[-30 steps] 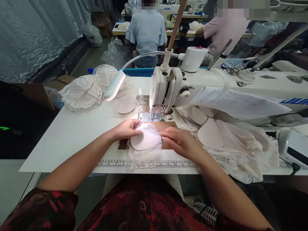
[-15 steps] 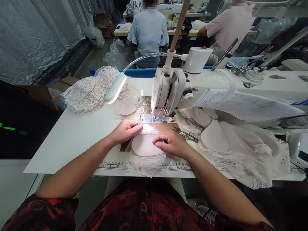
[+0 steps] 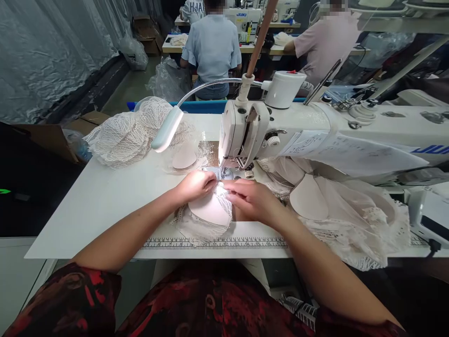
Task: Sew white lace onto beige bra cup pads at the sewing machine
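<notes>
A bra cup of white lace with a smooth beige pad (image 3: 210, 210) lies on the table just in front of the sewing machine's needle and presser foot (image 3: 223, 173). My left hand (image 3: 197, 186) is closed, pinching the cup's upper edge left of the foot. My right hand (image 3: 251, 199) grips the lace edge on the right side, its fingertips close to the foot and its fingers partly bent. The cup lies tilted, its lace border spreading toward the printed ruler (image 3: 217, 244). My right hand mostly hides the thread snips.
A lamp (image 3: 168, 128) on a bendy neck hangs left of the sewing machine head (image 3: 242, 126). White lace pieces (image 3: 121, 140) pile at the back left, near a loose pad (image 3: 184, 155). More beige cups and lace (image 3: 336, 201) lie at right. Two co-workers sit beyond.
The cup has turned and shifted slightly left. My left hand has moved right and up to the presser foot, and my right hand has moved up the lace edge beside it.
</notes>
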`<state>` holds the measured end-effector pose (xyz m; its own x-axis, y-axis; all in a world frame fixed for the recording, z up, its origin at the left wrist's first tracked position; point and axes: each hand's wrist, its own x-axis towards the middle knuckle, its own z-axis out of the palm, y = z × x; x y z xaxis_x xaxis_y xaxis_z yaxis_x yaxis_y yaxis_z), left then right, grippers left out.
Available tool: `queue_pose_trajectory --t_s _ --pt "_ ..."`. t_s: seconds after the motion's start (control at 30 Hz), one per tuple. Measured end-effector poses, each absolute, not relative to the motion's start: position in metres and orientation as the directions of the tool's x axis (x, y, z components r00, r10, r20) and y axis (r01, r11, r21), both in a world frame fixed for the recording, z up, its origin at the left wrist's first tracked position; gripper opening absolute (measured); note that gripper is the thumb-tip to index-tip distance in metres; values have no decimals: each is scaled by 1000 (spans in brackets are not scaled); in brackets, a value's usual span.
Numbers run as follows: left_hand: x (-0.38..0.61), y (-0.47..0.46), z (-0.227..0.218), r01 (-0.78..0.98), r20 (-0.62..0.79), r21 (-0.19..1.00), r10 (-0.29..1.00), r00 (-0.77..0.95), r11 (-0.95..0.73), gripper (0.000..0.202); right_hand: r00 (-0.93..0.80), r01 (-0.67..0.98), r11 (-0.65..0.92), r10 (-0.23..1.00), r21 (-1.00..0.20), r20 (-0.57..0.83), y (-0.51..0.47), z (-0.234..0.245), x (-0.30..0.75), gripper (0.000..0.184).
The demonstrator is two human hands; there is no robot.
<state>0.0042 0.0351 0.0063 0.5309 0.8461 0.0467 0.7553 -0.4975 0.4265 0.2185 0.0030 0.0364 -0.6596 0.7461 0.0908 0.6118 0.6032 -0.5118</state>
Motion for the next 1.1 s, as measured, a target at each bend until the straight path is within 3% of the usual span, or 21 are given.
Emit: queue_pose_trajectory --t_s 0.13,0.23,0.43,0.57,0.73,1.1 --pt "10 39 9 803 67 346 867 494 -485 18 -632 760 629 774 -165 39 5 7 200 28" --pt "7 28 20 849 119 278 893 435 -450 22 -616 782 619 785 -77 64 3 -4 195 27" --pt "11 -1 14 719 159 217 750 642 -661 26 -613 781 618 786 -95 81 3 -4 200 27" --pt "11 1 -4 709 215 148 722 657 -689 29 -566 810 570 821 -134 71 3 -3 203 31" --pt "4 12 -9 675 257 150 688 679 -722 37 -554 812 561 828 -161 90 5 -7 205 33" --pt "-4 40 -16 598 252 84 598 761 -797 41 -493 859 502 863 -99 109 12 -6 195 31"
